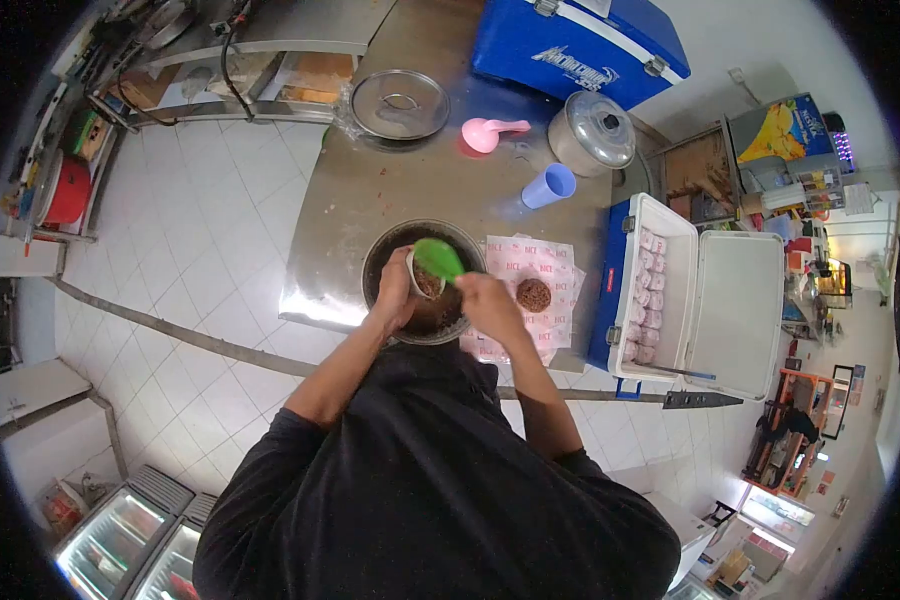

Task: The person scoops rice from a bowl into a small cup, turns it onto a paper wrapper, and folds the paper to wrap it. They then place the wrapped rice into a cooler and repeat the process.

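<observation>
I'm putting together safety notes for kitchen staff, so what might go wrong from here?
The green spoon in the right hand meets the small cup in the left hand, so pressing hard might tip or spill it. The brown mound sits loose on the printed paper close to the right forearm, which could knock it. The open cooler leaves its wrapped packets exposed.

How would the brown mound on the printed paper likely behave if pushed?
The brown mound looks grainy and unwrapped, so it would probably crumble rather than roll. The printed paper under it looks thin, so it might wrinkle or slide along.
</observation>
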Action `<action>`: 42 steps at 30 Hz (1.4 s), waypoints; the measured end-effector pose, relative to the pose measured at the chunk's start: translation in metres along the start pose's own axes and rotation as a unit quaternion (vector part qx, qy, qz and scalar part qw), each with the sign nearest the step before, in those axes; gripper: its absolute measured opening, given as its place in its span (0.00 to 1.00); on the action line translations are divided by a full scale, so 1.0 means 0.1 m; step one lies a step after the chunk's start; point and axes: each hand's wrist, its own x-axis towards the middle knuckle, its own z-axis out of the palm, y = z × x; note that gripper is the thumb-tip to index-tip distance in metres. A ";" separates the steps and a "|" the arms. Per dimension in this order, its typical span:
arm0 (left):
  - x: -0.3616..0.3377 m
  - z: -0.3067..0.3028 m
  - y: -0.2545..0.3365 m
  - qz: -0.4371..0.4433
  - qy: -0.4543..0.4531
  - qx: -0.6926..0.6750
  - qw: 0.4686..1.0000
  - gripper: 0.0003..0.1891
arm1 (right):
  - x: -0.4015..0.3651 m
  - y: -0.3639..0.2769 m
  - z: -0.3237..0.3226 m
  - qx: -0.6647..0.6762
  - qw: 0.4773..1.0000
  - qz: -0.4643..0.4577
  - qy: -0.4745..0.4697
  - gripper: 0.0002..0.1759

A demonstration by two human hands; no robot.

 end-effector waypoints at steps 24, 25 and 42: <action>-0.12 0.55 0.07 0.357 0.143 0.197 0.902 0.19 | -0.38 0.08 0.45 0.737 0.559 0.370 -0.088 0.19; -0.13 0.55 0.07 0.369 0.137 0.206 0.896 0.19 | -0.37 0.08 0.45 0.741 0.554 0.368 -0.094 0.19; -0.09 0.28 0.08 0.299 0.130 0.319 0.890 0.22 | -0.31 -0.08 0.28 0.532 0.747 0.367 -0.153 0.16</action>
